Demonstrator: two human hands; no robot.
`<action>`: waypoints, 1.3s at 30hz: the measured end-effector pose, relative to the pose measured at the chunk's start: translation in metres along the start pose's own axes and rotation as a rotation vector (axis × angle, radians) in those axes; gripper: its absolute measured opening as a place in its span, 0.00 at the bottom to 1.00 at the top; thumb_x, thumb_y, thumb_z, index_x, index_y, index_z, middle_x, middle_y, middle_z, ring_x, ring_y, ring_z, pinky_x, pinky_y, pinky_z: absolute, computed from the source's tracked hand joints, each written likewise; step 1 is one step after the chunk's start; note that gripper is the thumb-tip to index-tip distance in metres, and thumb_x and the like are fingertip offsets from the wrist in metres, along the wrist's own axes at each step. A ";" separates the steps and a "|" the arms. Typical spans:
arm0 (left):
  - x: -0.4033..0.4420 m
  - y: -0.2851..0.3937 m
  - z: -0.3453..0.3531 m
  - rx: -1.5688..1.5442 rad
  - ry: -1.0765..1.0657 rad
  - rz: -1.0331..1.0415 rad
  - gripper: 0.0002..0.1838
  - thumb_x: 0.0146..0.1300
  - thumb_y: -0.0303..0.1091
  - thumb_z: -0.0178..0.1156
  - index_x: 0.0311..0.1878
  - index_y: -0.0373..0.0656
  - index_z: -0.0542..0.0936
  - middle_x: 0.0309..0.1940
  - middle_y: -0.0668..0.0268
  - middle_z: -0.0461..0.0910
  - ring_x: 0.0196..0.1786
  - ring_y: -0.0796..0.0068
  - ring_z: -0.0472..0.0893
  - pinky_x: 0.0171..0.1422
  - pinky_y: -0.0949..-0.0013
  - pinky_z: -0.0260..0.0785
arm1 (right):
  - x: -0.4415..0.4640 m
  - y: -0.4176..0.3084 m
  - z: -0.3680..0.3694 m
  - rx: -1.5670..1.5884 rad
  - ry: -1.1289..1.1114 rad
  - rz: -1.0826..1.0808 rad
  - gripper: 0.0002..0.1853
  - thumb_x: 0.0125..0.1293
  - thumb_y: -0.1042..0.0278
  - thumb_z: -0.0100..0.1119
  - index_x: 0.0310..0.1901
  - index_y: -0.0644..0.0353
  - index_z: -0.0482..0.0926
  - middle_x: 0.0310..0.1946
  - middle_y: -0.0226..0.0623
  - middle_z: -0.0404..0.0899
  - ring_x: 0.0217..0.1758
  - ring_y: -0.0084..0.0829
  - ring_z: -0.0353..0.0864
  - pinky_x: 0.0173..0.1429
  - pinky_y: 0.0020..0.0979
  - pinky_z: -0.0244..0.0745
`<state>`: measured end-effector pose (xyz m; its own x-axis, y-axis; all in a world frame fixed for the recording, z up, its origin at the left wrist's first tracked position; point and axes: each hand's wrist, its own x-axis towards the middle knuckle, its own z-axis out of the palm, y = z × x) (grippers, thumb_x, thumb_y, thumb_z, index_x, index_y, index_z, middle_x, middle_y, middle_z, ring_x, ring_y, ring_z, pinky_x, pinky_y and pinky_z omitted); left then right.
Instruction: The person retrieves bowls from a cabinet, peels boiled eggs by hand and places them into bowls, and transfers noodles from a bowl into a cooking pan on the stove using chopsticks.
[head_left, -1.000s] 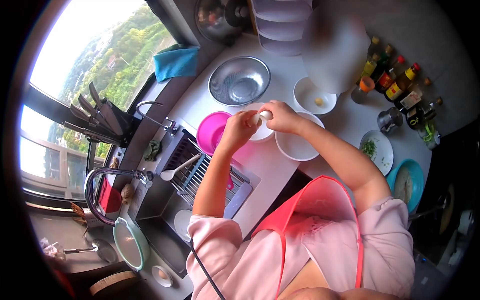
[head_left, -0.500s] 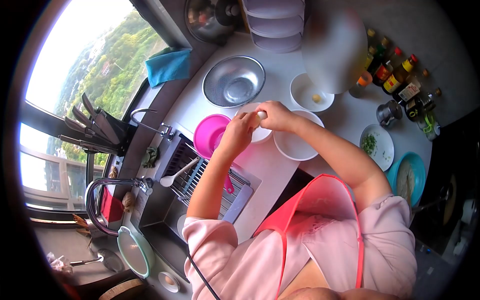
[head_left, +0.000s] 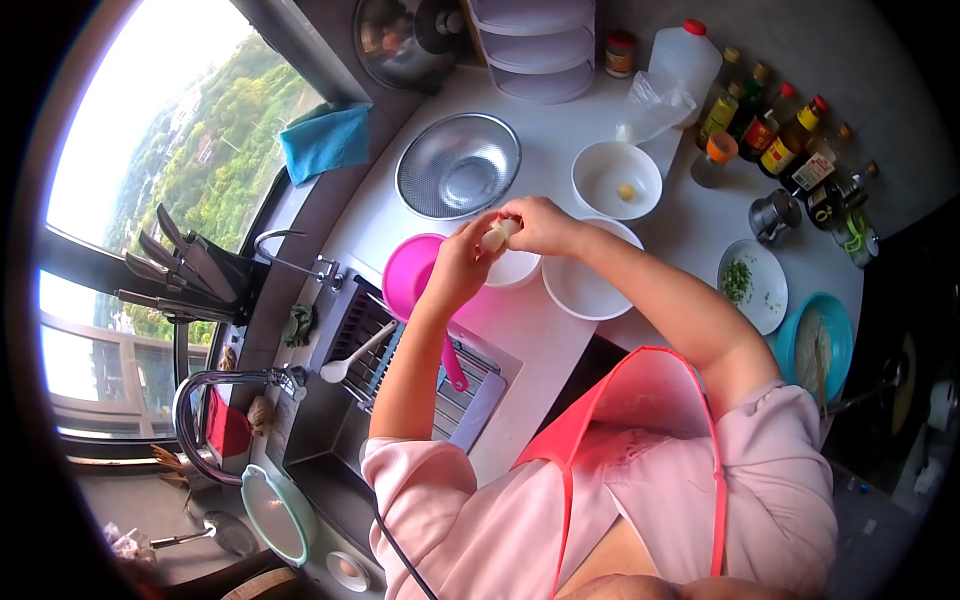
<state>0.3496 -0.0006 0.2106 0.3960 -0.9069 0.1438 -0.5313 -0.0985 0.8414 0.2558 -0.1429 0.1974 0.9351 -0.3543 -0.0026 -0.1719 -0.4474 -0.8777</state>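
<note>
Over a small white bowl, my two hands meet around what looks like a pale egg, which shows as two whitish parts. My left hand is closed around its left part, and my right hand pinches the right part from above. My fingers hide some of it. To the left of the small bowl stands a pink pot with a handle. On the right, another white bowl sits under my right forearm. Behind it, a white bowl holds a small yellowish ball.
A metal colander stands behind my hands. On the left are the sink, a drying rack with a white spoon, and a knife block. Bottles, a plate of chopped greens and a teal bowl stand right.
The pale egg has gone from one rounded shape to two visible parts, and my hands have shifted slightly left. A blurred white shape at the upper right is gone, uncovering a jug and a plastic bag.
</note>
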 end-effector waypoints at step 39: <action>0.021 0.091 0.053 0.559 0.222 0.095 0.18 0.47 0.16 0.56 0.43 0.41 0.78 0.43 0.54 0.76 0.42 0.54 0.78 0.46 0.62 0.72 | -0.031 0.029 -0.053 1.266 -0.462 0.171 0.09 0.58 0.63 0.56 0.35 0.58 0.76 0.29 0.33 0.76 0.27 0.25 0.75 0.32 0.24 0.74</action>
<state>0.2699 -0.0501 0.2623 0.4423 -0.8211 0.3608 -0.8610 -0.2761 0.4273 0.2052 -0.1889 0.1974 0.9916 0.0885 -0.0943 -0.1292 0.7177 -0.6843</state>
